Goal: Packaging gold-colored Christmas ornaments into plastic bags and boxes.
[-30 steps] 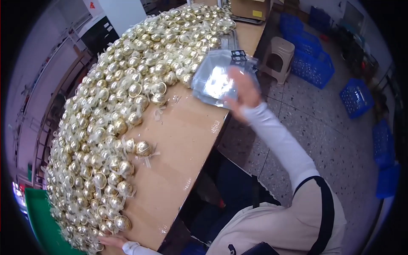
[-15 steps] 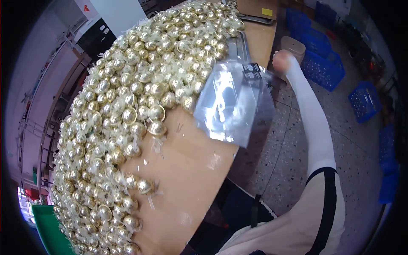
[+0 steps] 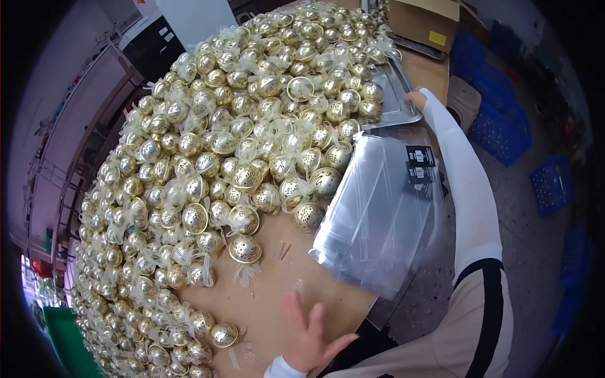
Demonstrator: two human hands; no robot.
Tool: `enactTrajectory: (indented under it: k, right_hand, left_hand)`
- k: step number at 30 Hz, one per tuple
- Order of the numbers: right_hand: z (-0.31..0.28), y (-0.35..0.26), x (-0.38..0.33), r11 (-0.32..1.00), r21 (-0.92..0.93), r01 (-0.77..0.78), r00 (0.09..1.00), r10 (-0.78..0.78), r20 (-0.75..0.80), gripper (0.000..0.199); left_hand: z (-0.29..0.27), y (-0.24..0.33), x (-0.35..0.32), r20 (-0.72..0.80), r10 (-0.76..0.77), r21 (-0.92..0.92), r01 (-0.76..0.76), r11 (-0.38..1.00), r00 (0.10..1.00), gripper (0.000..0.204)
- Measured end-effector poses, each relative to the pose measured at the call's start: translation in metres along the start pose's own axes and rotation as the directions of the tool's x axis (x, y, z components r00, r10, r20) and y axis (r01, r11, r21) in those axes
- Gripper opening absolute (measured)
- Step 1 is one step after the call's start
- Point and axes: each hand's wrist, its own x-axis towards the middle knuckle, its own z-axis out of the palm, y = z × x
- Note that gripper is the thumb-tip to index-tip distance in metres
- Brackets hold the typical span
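Observation:
My right hand [image 3: 416, 99] is at the near right corner of a shallow metal tray [image 3: 392, 94], its fingers closed at the rim and partly hidden. My left hand [image 3: 309, 337], slightly blurred, hovers over the brown tabletop near its front edge, fingers spread and holding nothing. Between the hands, clear plastic bags [image 3: 378, 201] with black-and-white labels lie flat, overhanging the table's right edge. A large heap of gold ball ornaments [image 3: 246, 179] with sheer cream ribbons covers the left and far table, some resting on the tray.
A cardboard box [image 3: 423, 22] stands at the far end of the table. Blue perforated crates [image 3: 551, 186] and a beige stool [image 3: 463, 104] are on the floor to the right. Something green [image 3: 63, 340] is at the lower left, beyond the heap.
My right hand has moved from beyond the table edge to the tray's corner. My left hand has come into view. The clear bags lie flatter, and the whole view has shifted.

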Motion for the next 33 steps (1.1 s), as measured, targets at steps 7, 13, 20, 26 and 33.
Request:
enactTrajectory:
  k: [7, 13, 20, 26, 33]
  right_hand:
    - [0.027, 0.015, 0.047, 0.981, 0.001, 0.193, 0.977, -0.192, 0.090, 0.034]
    - [0.031, -0.025, 0.033, 0.957, 0.064, 0.282, 0.955, -0.287, 0.081, 0.043]
    - [0.040, -0.089, 0.009, 0.916, -0.063, 0.396, 0.916, -0.389, 0.097, 0.045]
    - [0.075, -0.149, -0.021, 0.858, -0.254, 0.447, 0.894, -0.437, 0.096, 0.048]
    - [0.120, -0.253, -0.064, 0.584, -0.762, 0.280, 0.953, -0.266, 0.147, 0.037]
  left_hand:
    - [0.005, 0.015, 0.084, 0.078, 0.344, 0.304, -0.351, 0.886, 0.936, 0.066]
    - [-0.023, 0.002, 0.121, -0.074, 0.211, 0.295, -0.181, 0.938, 0.975, 0.065]
    - [-0.013, -0.023, 0.133, -0.157, 0.144, 0.256, -0.100, 0.961, 0.977, 0.065]
    - [0.001, -0.017, 0.147, -0.161, 0.132, 0.331, -0.072, 0.941, 0.978, 0.066]
    - [0.011, -0.010, 0.178, -0.195, 0.154, 0.355, -0.077, 0.932, 0.969, 0.069]
